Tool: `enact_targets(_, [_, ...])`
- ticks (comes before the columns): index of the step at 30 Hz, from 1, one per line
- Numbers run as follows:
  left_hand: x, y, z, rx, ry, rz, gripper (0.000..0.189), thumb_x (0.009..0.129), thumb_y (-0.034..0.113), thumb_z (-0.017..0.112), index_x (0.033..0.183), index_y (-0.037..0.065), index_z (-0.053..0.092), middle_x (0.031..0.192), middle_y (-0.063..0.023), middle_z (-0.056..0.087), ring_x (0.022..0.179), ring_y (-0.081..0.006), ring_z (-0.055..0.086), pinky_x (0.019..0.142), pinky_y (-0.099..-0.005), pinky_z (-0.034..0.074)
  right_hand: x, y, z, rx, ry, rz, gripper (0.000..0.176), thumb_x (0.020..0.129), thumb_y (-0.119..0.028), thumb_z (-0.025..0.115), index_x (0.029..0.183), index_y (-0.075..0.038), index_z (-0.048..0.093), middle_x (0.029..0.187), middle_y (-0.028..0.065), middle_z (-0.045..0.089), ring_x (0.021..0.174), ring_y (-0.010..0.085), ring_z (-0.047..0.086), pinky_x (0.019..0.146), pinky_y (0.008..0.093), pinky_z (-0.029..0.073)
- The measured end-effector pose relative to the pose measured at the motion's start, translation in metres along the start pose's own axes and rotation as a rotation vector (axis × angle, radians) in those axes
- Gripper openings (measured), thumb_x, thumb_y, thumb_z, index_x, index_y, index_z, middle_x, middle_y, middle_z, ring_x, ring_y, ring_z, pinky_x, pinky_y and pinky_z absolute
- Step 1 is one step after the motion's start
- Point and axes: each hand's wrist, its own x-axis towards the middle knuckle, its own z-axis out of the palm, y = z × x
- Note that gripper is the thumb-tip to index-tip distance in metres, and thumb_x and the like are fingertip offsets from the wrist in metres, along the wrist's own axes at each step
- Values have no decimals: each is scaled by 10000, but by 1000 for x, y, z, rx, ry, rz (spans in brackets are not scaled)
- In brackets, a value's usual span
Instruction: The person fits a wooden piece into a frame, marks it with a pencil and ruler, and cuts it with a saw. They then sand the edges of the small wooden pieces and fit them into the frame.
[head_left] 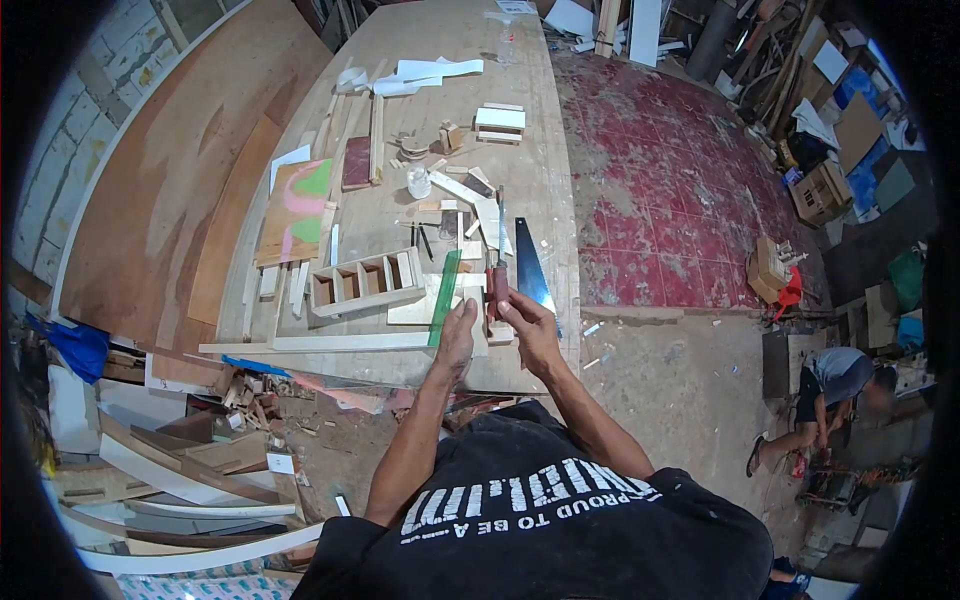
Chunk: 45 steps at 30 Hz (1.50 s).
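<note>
My right hand [532, 330] is closed around the reddish-brown handle of a hand tool [502, 280], whose long, thin, dark metal shaft points away from me. To the left, my left hand [458, 335] grips a pale wood piece [478, 312] close beside the tool's handle. A green translucent ruler [446, 290] lies slanted just left of that hand, across a light board [408, 312]. Right of the tool rests a handsaw [532, 265] with a dark, tapering blade. Further left stands a small wooden box with several compartments [367, 282].
Wood offcuts, pencils [426, 241], a clear jar [418, 182] and a painted board [296, 212] lie on the worktable [545, 130]. A small white-topped wooden piece [500, 122] sits farther back. Curved wood parts [180, 470] are stacked lower left. Another person [835, 385] crouches at right.
</note>
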Motion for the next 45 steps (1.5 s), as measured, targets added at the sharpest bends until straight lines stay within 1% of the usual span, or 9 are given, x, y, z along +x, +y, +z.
enact_targets(7, [6,3,12,-14,20,146,234,1038,193,494,1162,13,575,1034,-37,649,910,-73,603,798,-222,485,7,-14,9,-68,1,-43,472,930,-234,693,1306,33,591,1160,121,668,1034,149,605,917,277,470])
enact_targets(9, [8,8,9,-70,44,87,233,1034,191,500,1161,12,580,1034,-40,653,910,-74,606,800,-223,487,-10,-13,14,-404,3,-206,472,916,-240,707,1305,6,602,1166,133,660,1085,172,593,924,297,469])
enact_targets(16, [9,-6,13,-102,88,52,234,1025,180,510,1125,13,640,988,-29,667,847,-76,598,773,-244,484,12,-33,15,-464,96,-188,459,894,-289,724,1259,-21,646,1032,102,668,827,149,547,739,274,453])
enact_targets(21, [18,18,8,-218,155,2,204,1017,182,514,1062,22,632,965,-38,661,815,-83,595,751,-238,476,-45,9,14,-499,-29,-329,395,905,-227,707,1236,-18,655,1177,171,669,1078,231,621,845,317,487])
enact_targets(28, [14,12,27,-179,150,27,165,1016,148,501,975,31,610,895,-38,649,752,-89,606,662,-256,500,13,-32,16,-425,77,-213,407,920,-268,700,1233,-11,651,1016,57,673,841,109,522,718,270,431])
enact_targets(34, [24,23,11,-302,141,-168,152,1010,153,490,1008,56,607,837,-24,629,719,-114,617,680,-260,530,-29,-2,8,-715,-25,-545,433,850,-124,742,1250,0,629,1134,171,667,1093,251,626,939,343,472])
enact_targets(38, [18,30,9,-381,-37,-243,276,1009,171,452,1228,71,587,1016,-57,672,793,-152,655,695,-278,536,43,-47,-8,-792,-116,-589,397,887,-183,698,1247,-28,633,1224,216,609,1107,331,610,937,376,474])
enact_targets(43, [16,34,-6,-476,-34,-361,287,1006,188,470,1224,50,596,1016,-63,677,851,-168,665,723,-316,568,-21,-59,2,-987,-564,-775,528,767,-16,764,1252,-193,655,1322,166,542,1144,339,558,876,411,514])
enact_targets(45, [14,32,-4,-515,-16,-381,315,1012,199,461,1270,50,562,1006,-80,661,861,-191,662,756,-315,567,-1,-50,-10,-930,-506,-772,507,769,-12,753,1235,-176,642,1284,183,547,1088,346,576,880,415,522])
